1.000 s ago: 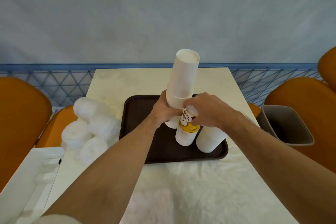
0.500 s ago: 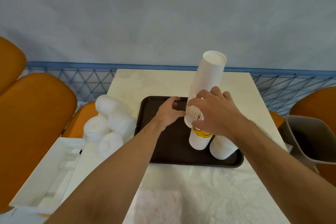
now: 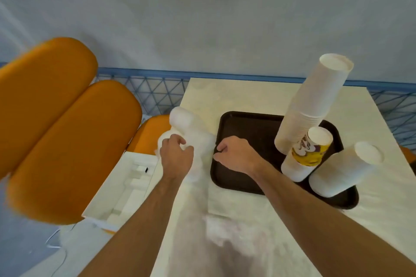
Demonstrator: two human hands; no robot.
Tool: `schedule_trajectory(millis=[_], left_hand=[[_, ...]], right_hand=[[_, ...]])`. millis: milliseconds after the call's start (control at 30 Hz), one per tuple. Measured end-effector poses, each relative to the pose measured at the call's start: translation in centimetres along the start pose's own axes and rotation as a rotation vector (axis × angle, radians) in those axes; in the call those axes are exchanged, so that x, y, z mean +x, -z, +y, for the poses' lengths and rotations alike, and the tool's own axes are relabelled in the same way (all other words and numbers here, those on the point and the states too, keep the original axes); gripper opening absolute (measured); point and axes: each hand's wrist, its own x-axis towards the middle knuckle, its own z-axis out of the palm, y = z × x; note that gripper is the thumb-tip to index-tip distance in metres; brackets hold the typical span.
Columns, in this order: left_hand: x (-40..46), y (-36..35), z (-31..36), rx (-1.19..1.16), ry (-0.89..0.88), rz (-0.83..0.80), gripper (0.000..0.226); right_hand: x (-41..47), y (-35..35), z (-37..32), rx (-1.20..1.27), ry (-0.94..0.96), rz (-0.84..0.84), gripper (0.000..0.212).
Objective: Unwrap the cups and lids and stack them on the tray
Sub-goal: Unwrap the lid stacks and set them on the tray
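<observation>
The white plastic-wrapped bundles (image 3: pixel 191 132) lie piled on the left part of the pale marble-look table (image 3: pixel 236 94), just beside the left rim of the dark brown plastic tray (image 3: pixel 249 123) — and both hands are on that pile. The left hand (image 3: pixel 176 156) has its fingers curled over the nearest bundle from the left side, gripping its wrap. The right hand (image 3: pixel 234 155) reaches across the tray's left edge, thumb and fingers bent and touching the same bundle's right side; whether they pinch the wrap cannot be told through the blur. On the tray's right half stand three upturned stacks — a tall leaning stack of white paper cups (image 3: pixel 313 105), a shorter stack with a yellow printed cup (image 3: pixel 306 155) touching it, and a white stack (image 3: pixel 346 168) near the tray's right corner.
</observation>
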Motion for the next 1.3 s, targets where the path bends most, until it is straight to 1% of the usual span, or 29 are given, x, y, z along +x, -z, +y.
schedule_trajectory(millis=[67,167,233,333,433,500,667,800,867,967,1033,1100,1167,1233,1300], left_hand=[[0.5,0.6,-2.3,-0.001,0.133,-0.056,0.029],[1.1,0.9,-4.9,-0.054,0.324,-0.229,0.052],[1.2,0.8,-5.7,-0.127,0.378,-0.327,0.063],[1.6,0.8,-6.5,-0.166,0.416,-0.418,0.064],[2.2,0.6,-7.2,-0.172,0.402,-0.473,0.047],[2.4,0.6,-7.8,-0.202,0.404,-0.482,0.04],[2.3,1.0,-8.5,-0.296,0.427,-0.467,0.032],[1.5,1.6,-8.9,-0.417,0.451,-0.495,0.03],[1.0,2.2,-8.8,-0.448,0.418,-0.519,0.032],[0.5,3.6,-8.6,-0.521,0.366,-0.574,0.038],[0.1,4.7,-8.2,-0.616,0.347,-0.624,0.04],[-0.4,5.4,-7.6,-0.72,0.327,-0.661,0.043],[-1.2,5.9,-6.5,-0.774,0.307,-0.667,0.052],[-2.2,6.2,-5.0,-0.769,0.263,-0.674,0.067],[-3.3,6.3,-3.5,-0.791,0.214,-0.719,0.072]], right_hand=[[1.2,-2.5,-0.1,0.086,-0.101,-0.019,0.026],[2.4,-6.0,-0.6,0.213,-0.226,-0.026,0.022],[3.1,-7.8,-1.0,0.262,-0.278,-0.016,0.024],[4.2,-10.0,-1.5,0.316,-0.334,0.003,0.039],[4.7,-11.3,-1.9,0.347,-0.379,0.016,0.042],[4.9,-12.0,-1.9,0.364,-0.396,0.024,0.043],[5.0,-12.9,-1.5,0.418,-0.431,0.1,0.042],[4.2,-12.9,-1.3,0.488,-0.412,0.131,0.027],[3.4,-12.8,-1.1,0.537,-0.369,0.141,0.024],[1.8,-11.9,-1.1,0.685,-0.288,0.13,0.036],[0.4,-11.0,-1.4,0.806,-0.226,0.097,0.046],[-0.9,-10.1,-1.7,0.917,-0.203,0.086,0.062],[-2.1,-9.3,-1.9,1.01,-0.197,0.093,0.073],[-3.2,-8.7,-2.0,1.085,-0.166,0.078,0.07],[-4.5,-8.0,-1.7,1.2,-0.144,0.059,0.063]])
